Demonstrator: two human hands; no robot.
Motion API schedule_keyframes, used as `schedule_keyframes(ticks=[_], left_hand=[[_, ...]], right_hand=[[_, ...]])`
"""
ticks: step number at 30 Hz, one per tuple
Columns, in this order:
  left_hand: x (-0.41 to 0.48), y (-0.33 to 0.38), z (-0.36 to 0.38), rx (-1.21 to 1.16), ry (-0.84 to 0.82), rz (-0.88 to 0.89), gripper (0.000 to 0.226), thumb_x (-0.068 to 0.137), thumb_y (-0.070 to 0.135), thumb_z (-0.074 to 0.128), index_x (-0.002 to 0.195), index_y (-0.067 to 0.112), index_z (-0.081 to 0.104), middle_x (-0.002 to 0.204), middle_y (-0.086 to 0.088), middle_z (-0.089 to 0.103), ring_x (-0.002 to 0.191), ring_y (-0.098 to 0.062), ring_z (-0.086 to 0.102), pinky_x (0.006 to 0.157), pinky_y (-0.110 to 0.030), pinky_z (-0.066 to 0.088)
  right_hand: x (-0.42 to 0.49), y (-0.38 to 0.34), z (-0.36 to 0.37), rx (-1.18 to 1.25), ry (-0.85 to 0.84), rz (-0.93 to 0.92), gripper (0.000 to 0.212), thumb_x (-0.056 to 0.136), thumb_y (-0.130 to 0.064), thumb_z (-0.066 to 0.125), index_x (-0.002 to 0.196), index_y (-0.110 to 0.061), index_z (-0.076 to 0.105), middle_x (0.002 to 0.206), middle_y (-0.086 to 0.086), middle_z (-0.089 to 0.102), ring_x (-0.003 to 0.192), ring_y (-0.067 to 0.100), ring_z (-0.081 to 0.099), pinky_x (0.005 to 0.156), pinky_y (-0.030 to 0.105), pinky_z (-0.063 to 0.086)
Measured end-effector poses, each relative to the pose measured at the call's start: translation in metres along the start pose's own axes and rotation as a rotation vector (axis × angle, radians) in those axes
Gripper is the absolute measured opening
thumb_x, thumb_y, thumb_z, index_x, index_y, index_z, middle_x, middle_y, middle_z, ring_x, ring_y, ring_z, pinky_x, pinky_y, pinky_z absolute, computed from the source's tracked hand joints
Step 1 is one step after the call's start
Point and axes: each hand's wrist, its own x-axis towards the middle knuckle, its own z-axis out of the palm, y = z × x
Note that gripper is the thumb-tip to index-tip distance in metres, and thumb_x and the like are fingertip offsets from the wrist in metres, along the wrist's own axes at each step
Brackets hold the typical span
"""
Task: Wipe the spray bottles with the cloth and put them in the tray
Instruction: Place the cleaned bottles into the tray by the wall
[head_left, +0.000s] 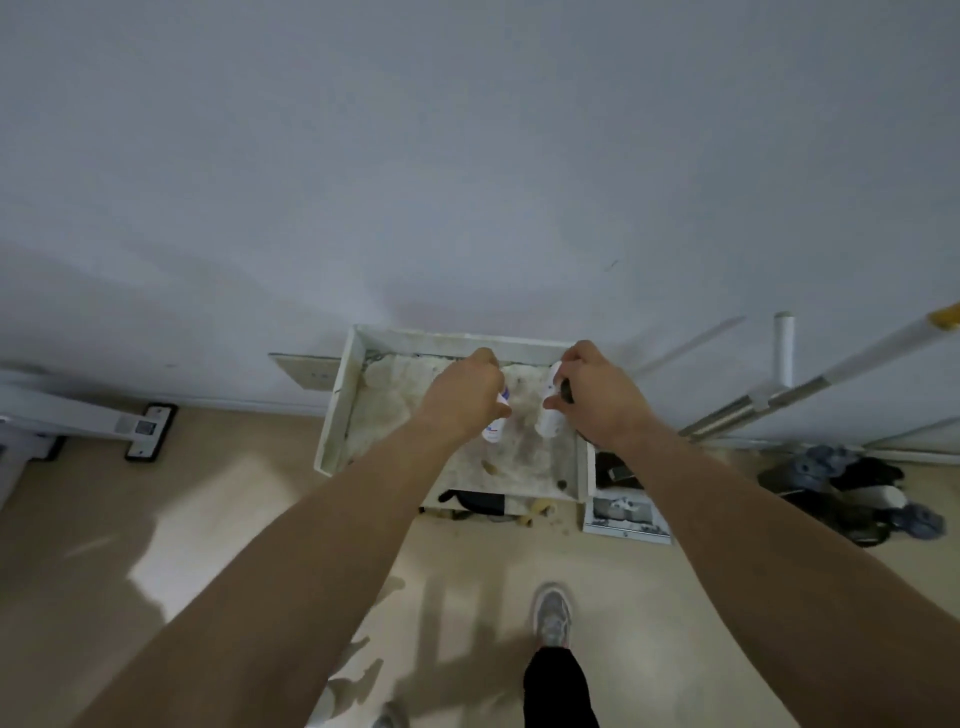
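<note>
Holding one bottle in each fist above the tray, you appear to be at the placing step. Your left hand (467, 395) is curled round a white plastic spray bottle with a blue-and-red label (493, 430), whose lower end shows below the fist. Your right hand (597, 395) grasps a second plain white spray bottle (549, 415), with something dark at the thumb that cannot be identified. Both bottles are over the middle of the shallow white rectangular tray (340, 405), which stands against the far wall; whether they touch its stained, gritty floor cannot be told. No cloth can be made out. Recommended: set each bottle upright on a flat patch well inside the rim, keep the two apart, and let go only when each base rests steady.
</note>
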Motion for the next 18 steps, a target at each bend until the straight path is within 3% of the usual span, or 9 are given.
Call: schedule_keyframes(ticks=[6, 13, 18], left_hand=[[0.067, 0.01, 0.027, 0.021, -0.058, -0.03, 0.026, 0.086, 0.025, 0.07, 0.106, 0.009, 0.074, 0.12, -0.008, 0.052, 0.093, -0.034, 0.062, 0.081, -0.041, 0.054], [0.094, 0.013, 0.039, 0.096, -0.074, 0.016, 0.022, 0.086, 0.021, 0.07, 0.1, 0.004, 0.071, 0.121, -0.009, 0.052, 0.087, -0.033, 0.063, 0.067, -0.034, 0.048], [0.106, 0.016, 0.045, 0.051, -0.039, 0.023, 0.024, 0.082, 0.022, 0.073, 0.1, 0.006, 0.072, 0.121, -0.007, 0.053, 0.083, -0.031, 0.064, 0.064, -0.033, 0.051]], right_hand=[[0.055, 0.035, 0.014, -0.036, -0.095, -0.031, 0.029, 0.094, -0.032, 0.069, 0.111, -0.008, 0.068, 0.137, 0.005, 0.04, 0.095, 0.032, 0.064, 0.089, 0.042, 0.052], [0.067, 0.055, 0.027, -0.076, -0.136, -0.022, 0.031, 0.096, -0.034, 0.065, 0.114, -0.008, 0.066, 0.136, 0.006, 0.041, 0.093, 0.031, 0.064, 0.083, 0.041, 0.054], [0.067, 0.055, 0.031, -0.058, -0.089, -0.014, 0.031, 0.098, -0.03, 0.062, 0.117, -0.006, 0.064, 0.139, 0.008, 0.043, 0.096, 0.034, 0.064, 0.081, 0.043, 0.055]])
